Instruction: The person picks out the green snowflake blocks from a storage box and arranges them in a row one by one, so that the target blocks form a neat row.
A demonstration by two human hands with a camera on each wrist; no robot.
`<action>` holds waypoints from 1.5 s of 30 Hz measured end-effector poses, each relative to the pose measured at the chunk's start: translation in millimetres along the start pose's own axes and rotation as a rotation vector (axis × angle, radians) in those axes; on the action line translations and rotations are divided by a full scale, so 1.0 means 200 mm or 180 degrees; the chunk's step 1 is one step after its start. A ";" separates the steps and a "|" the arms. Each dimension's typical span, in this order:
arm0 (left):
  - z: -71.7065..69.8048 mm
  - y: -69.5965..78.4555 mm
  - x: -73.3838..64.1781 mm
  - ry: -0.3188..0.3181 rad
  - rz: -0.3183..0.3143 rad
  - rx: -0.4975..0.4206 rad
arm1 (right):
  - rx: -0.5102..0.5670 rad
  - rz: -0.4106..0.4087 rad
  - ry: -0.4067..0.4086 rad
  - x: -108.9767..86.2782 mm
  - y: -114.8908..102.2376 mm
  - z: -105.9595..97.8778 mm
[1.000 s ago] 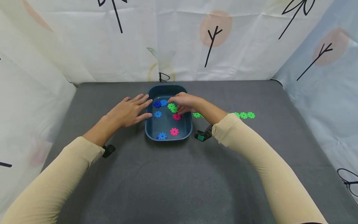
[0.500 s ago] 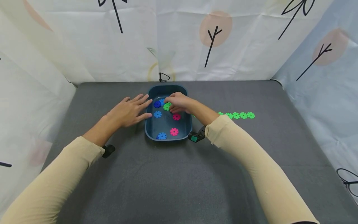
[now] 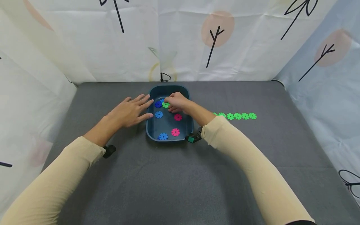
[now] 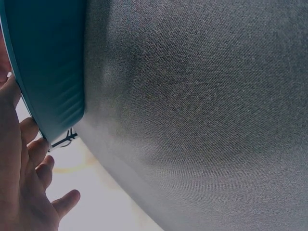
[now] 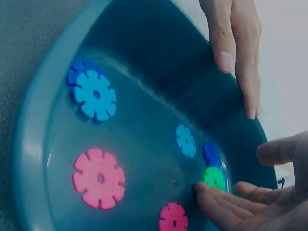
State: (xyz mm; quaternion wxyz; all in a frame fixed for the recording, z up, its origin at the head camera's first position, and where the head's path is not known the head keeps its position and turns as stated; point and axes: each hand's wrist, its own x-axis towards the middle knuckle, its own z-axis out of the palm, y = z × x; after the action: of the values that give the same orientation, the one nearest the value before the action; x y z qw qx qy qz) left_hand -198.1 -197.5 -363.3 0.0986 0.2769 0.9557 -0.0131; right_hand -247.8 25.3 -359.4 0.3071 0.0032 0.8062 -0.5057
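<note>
My left hand (image 3: pixel 131 112) rests spread at the left rim of a dark teal tray (image 3: pixel 169 139), fingers straight. In the left wrist view its fingertips lie along the tray's edge. My right hand (image 3: pixel 180 103) reaches into the tray from the right, its fingertips at a green notched disc (image 5: pixel 214 178) near the far left. In the right wrist view one digit stands raised, apart from this disc. Beside it is a dark blue notched disc (image 3: pixel 158 104), with a light blue one partly hidden. Elsewhere in the tray lie a pink disc (image 3: pixel 175 132), another pink disc (image 3: pixel 178 117) and light blue disc (image 3: pixel 158 114).
A row of green notched discs (image 3: pixel 237 116) lies on the grey table (image 3: pixel 157 181) to the right, partly covered by my right arm. A light blue disc (image 3: pixel 163 136) overlaps a dark blue one at the tray's near edge. A printed white cloth (image 3: pixel 185 37) hangs behind.
My right hand has moved left inside the tray, and the green disc at its fingertips has shifted left toward the blue discs. More of the green row shows. The left hand stays put.
</note>
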 end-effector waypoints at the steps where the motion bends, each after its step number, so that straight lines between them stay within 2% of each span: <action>1: 0.00 0.00 0.00 0.0007 0.0004 0.0009 | -0.0047 -0.0022 0.0045 0.00 0.00 0.01; 4: 0.00 0.00 0.00 0.0024 0.0023 0.0034 | -0.0143 -0.0072 0.0241 0.01 0.02 0.01; 7: 0.01 0.00 0.00 0.0017 0.0018 0.0033 | -0.0089 -0.0086 0.0362 0.04 0.03 0.01; 11: 0.01 0.00 0.01 0.0012 0.0011 0.0013 | 0.0073 -0.0045 0.0257 0.06 0.03 0.00; 22: 0.02 0.00 0.00 0.0038 0.0006 -0.0033 | 0.0240 0.0058 -0.0070 0.08 0.00 0.05; 28: 0.01 0.00 -0.01 0.0035 -0.0004 -0.0020 | 0.0445 0.0012 -0.0244 0.09 0.00 0.10; 33: 0.01 0.00 -0.02 0.0054 0.0018 0.0007 | 0.0445 -0.0075 -0.0372 0.10 0.01 0.13; 37: 0.01 -0.01 -0.01 0.0050 0.0028 0.0011 | 0.0443 -0.0113 -0.0372 0.10 0.01 0.15; 45: 0.01 -0.01 -0.01 0.0059 0.0025 -0.0008 | 0.0643 -0.0118 -0.0119 0.09 0.01 0.14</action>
State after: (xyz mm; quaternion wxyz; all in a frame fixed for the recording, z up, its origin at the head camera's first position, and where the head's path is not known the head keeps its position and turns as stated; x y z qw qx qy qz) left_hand -197.1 -200.0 -364.7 0.0902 0.2807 0.9555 -0.0090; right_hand -247.9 -1.5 -378.4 0.3108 0.0098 0.7451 -0.5900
